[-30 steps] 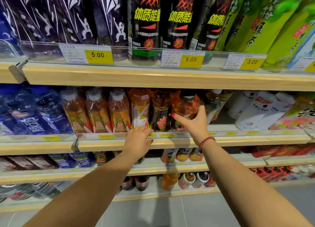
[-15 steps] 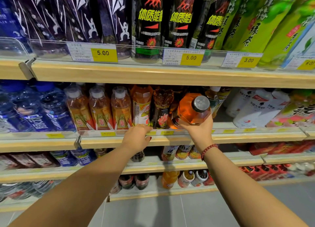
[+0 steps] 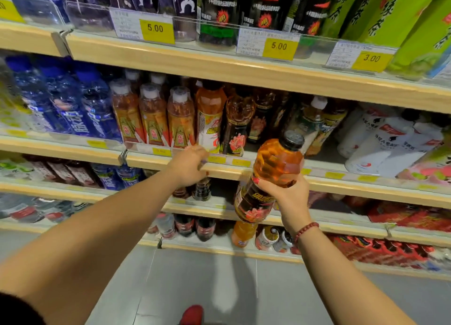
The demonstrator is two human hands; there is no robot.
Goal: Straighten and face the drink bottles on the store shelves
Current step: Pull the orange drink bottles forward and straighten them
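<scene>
I am reading the right hand (image 3: 286,197) as closed around the orange bottle (image 3: 275,168): thumb and fingers are wrapping its lower body, just above the dark label. The bottle is hanging in the air in front of the middle shelf (image 3: 151,161), off the row, and is tilting with its black cap pointing up and toward the shelf. Its label is facing down and to the left. A red bead bracelet (image 3: 306,230) is sitting on that wrist.

The left hand (image 3: 189,166) is gripping the front edge of the middle shelf, with the fingers curling over the top rail and the thumb pressing from below. It is holding no bottle.

On the middle shelf, behind the hands, a dark-labelled bottle (image 3: 238,127) of the same kind is standing upright at the front. To its left, three white-capped bottles (image 3: 153,119) are standing side by side, with the blue bottles (image 3: 73,110) beyond them. White bottles (image 3: 380,141) are leaning at the far right. A yellow price tag (image 3: 156,29) is showing 5.00 on the shelf above.
</scene>
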